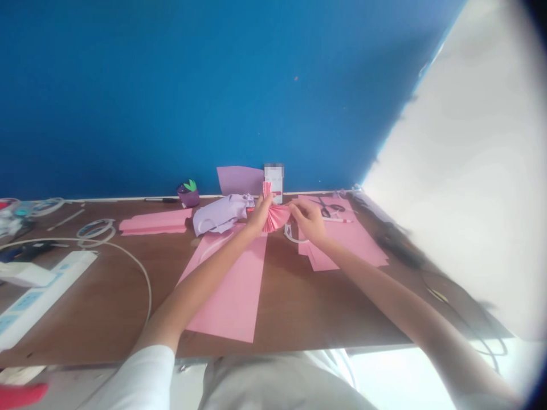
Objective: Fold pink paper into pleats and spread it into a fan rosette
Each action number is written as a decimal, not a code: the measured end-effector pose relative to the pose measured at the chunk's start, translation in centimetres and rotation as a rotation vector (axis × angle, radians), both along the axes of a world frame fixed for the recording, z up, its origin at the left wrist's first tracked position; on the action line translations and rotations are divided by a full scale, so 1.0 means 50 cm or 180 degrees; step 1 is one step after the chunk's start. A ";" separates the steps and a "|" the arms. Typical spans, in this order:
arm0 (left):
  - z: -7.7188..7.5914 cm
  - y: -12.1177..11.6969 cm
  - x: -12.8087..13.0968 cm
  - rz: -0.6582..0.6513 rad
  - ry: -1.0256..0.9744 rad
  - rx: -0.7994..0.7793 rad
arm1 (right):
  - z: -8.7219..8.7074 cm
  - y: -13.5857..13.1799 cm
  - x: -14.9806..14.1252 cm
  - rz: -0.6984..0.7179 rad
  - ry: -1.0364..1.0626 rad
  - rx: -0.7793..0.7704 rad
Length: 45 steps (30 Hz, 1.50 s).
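Note:
Between my hands, above the table, is a pleated pink paper fan, its folds spread downward and one narrow folded end standing up. My left hand is closed on the fan's gathered middle. With thumb and fingers pinched, my right hand grips the fan's right edge. Below my left forearm lies a large pink paper sheet. Crumpled lilac paper rests just left of my left hand. To the right of my right hand, black-handled scissors lie on more pink sheets.
A phone leans upright against the blue wall, beside a purple sheet. Folded pink paper and a small purple pot with green leaves are at the left. A white power strip and loose cables occupy the left side.

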<state>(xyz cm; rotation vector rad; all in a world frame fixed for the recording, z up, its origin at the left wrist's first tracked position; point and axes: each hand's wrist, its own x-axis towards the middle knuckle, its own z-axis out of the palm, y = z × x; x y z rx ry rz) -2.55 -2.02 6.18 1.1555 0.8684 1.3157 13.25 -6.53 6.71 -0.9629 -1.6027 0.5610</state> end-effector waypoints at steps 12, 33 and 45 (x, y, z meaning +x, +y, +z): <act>0.004 -0.004 -0.020 -0.0493 0.0592 0.0457 | -0.024 0.039 0.025 -0.0312 0.0048 -0.0152; 0.006 -0.030 -0.001 -0.1436 0.1421 0.0721 | 0.012 0.043 0.035 0.0050 0.0235 -0.0254; -0.012 -0.016 0.007 -0.0692 0.0812 0.0427 | 0.010 0.045 0.042 0.0101 0.0314 -0.0192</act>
